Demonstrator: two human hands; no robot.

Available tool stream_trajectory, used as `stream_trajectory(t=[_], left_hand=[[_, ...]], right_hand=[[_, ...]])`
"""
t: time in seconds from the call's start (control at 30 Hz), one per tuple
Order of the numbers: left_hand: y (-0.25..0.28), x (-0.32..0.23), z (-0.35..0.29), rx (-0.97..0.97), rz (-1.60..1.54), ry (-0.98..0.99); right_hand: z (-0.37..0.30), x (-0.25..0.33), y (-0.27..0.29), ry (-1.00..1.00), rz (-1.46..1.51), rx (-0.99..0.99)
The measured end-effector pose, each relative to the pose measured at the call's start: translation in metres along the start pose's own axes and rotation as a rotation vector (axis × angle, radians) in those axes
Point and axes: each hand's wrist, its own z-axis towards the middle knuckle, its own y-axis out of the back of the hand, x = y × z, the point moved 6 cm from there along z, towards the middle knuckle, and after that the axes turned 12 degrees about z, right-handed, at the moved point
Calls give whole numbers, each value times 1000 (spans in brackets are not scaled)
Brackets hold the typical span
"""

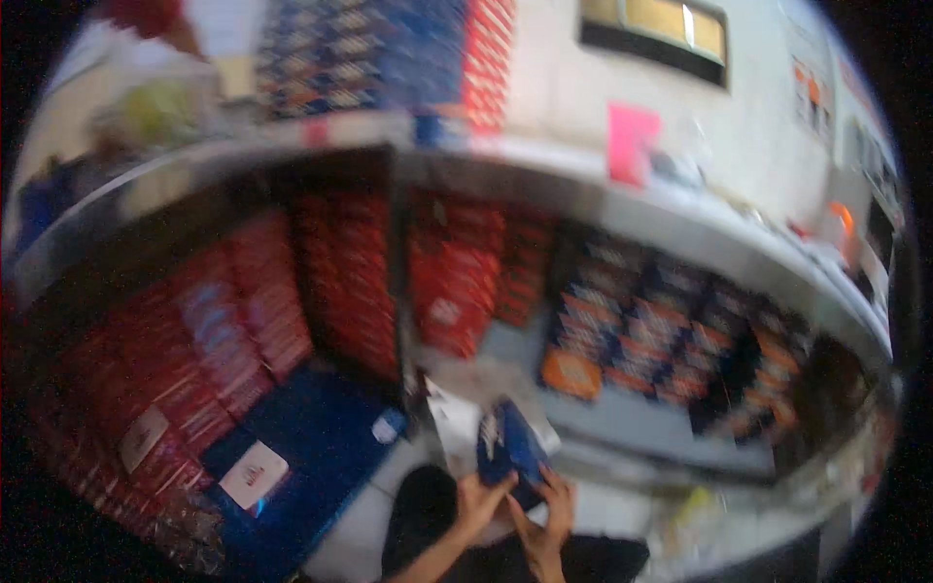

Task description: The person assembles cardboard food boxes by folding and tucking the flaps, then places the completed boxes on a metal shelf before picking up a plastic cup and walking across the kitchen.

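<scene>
In front of my lap I hold a dark blue box point(510, 442) with pale markings on its upper face. Its near end is between my two hands, and motion blur hides the fine detail. My left hand point(481, 500) grips the near left side with its fingers closed. On the near right side my right hand point(552, 507) is also closed on the box, thumb toward the middle. Behind and beside the box lies a white sheet or flattened wrapper point(452, 423), partly covered by it.
Stacked red boxes point(452, 291) and dark blue and orange boxes point(622, 340) fill the space under a long counter point(544, 175). At the left, a white card-like item point(254, 476) lies on a blue surface point(311, 437). A pink container point(632, 144) stands on the counter.
</scene>
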Motion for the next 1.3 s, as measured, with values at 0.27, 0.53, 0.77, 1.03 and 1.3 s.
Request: stream_trajectory(t=[0.27,0.53,0.77,1.03,1.3], left_hand=[[22,-29,9,-53,88,-477],[-13,-17,12,227,-502,-139],[-24,-10,-12,383,-307,-250],[-20,57,-15,131,-141,-5],[-46,72,-34,247,122,-179]], right_hand=[[-43,-87,99,-652,477,-765],[-153,-147,3,-964,918,-325],[-124,-116,1,-910,1281,-448],[-132,-144,45,-789,1357,-302],[-143,-100,13,-792,1074,-328]])
